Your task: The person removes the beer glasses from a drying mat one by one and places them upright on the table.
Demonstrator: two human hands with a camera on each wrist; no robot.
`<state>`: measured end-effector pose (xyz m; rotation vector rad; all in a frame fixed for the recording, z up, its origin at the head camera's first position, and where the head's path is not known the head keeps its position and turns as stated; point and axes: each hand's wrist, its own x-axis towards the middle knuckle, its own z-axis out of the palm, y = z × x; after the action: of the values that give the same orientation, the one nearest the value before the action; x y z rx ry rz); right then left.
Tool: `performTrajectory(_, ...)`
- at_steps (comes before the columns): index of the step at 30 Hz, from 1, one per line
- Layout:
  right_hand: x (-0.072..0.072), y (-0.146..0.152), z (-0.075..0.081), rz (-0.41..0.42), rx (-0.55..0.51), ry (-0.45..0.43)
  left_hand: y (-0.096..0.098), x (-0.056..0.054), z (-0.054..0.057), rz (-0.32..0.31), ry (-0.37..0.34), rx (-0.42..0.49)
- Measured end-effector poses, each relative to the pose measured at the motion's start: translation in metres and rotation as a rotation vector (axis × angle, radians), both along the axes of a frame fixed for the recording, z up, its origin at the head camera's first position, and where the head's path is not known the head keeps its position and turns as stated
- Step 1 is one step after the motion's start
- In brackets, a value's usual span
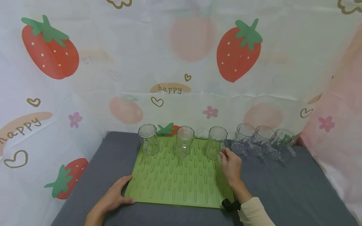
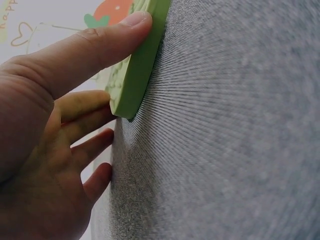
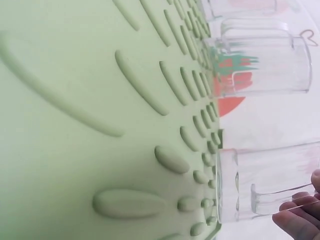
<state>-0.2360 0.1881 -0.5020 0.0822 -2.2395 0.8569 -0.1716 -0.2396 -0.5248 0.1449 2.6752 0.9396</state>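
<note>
A green ridged mat (image 1: 181, 180) lies on the table, and three clear glass mugs stand along its far part. My right hand (image 1: 232, 164) pinches the handle of the right glass mug (image 1: 216, 142), which stands upright on the mat; the right wrist view shows those fingertips (image 3: 295, 220) at the handle. Farther left are the middle mug (image 1: 184, 142) and the left mug (image 1: 148, 141). At the mat's near left corner rests my left hand (image 1: 114, 195), fingers spread. Its thumb (image 2: 107, 42) touches the mat's near edge, with other fingers beside the left edge.
Beyond the mat's right side, three more glass mugs (image 1: 264, 138) stand close together on the grey tablecloth (image 1: 294, 188). A white sheet (image 1: 181, 62) printed with strawberries hangs behind the table and along its sides.
</note>
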Motion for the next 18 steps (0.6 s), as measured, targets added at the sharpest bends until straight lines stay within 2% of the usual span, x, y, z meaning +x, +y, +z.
performTrajectory(9,0.0026,0.0046,0.001,0.02,-0.035,0.022,-0.0003,0.001,0.0011,0.007,-0.021,0.019)
performTrajectory(18,0.0078,0.0063,0.0055,0.013,-0.017,0.006,0.0,0.0007,-0.0002,0.008,-0.012,0.012)
